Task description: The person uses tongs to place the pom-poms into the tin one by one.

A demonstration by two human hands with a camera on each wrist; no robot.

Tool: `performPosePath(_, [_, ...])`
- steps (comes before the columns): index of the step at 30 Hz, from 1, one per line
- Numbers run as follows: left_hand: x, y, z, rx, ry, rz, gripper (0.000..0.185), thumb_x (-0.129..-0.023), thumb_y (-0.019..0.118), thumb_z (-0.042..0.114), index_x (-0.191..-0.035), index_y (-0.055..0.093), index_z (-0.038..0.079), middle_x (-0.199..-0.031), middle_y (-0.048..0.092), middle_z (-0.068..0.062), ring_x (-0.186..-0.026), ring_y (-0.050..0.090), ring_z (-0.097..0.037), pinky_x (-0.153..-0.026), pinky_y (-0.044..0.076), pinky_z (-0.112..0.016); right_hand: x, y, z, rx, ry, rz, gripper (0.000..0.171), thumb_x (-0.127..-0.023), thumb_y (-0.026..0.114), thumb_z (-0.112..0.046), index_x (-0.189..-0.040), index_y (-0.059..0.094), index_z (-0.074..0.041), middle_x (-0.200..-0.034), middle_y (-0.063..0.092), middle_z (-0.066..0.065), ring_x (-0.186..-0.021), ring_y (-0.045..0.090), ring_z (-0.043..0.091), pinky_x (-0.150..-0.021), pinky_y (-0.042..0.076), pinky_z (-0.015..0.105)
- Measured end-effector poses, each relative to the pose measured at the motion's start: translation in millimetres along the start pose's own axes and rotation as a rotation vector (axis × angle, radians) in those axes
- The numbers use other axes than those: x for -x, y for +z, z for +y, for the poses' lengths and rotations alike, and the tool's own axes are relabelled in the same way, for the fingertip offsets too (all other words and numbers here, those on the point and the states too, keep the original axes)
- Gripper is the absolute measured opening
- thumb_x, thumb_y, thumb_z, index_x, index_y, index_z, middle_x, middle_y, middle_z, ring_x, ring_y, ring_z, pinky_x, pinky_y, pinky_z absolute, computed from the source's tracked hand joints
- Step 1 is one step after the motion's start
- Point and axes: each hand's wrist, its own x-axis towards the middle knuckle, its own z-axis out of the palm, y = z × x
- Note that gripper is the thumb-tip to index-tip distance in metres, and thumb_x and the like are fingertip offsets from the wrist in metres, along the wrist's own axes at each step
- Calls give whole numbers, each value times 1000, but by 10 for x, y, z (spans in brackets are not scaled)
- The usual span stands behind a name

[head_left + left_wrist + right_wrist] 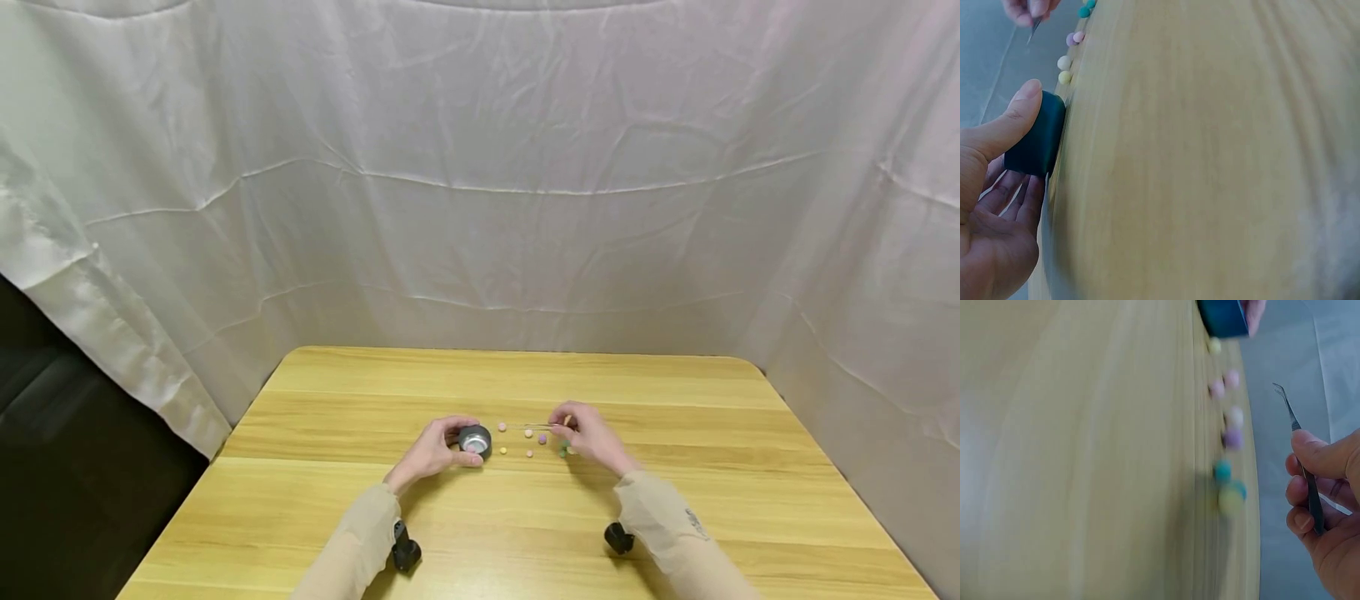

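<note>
My left hand [435, 450] grips a small round dark cup [485, 433] with a shiny silver inside, thumb on the near side and fingers on the far side. Something pale pink seems to lie in the cup, too small to tell. My right hand [590, 437] pinches slim metal tweezers [1314, 494], bent at the tip and pointing left. Their tips stand above the table with nothing seen between them. Between the hands lie several small coloured balls: a purple ball [542, 439], a yellow ball [503, 451], a pink ball [529, 454] and green ones [1222, 470] below my right hand.
The wooden table [510, 533] has rounded far corners. Pale curtains [480, 233] hang behind it and at both sides. A black surface [75, 450] shows at the far left. Dark wrist cameras are strapped at both sleeves.
</note>
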Motion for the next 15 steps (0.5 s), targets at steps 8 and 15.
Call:
performPosePath(8, [0, 11, -20, -16, -5, -8, 61, -80, 84, 7, -134, 58, -5, -130, 64, -25, -117, 64, -37, -103, 54, -46, 333, -332, 344, 19, 31, 11, 6, -93, 70, -6, -93, 68, 0, -84, 67, 8, -67, 52, 4, -57, 45, 19])
performPosePath(15, [-6, -1, -21, -20, 4, -6, 62, -80, 85, 7, -134, 58, -4, -129, 64, -24, -116, 64, -36, -102, 55, -45, 449, -427, 478, 14, 95, -17, 3, -92, 70, -5, -94, 70, -2, -85, 67, 7, -64, 53, 5, -52, 45, 19])
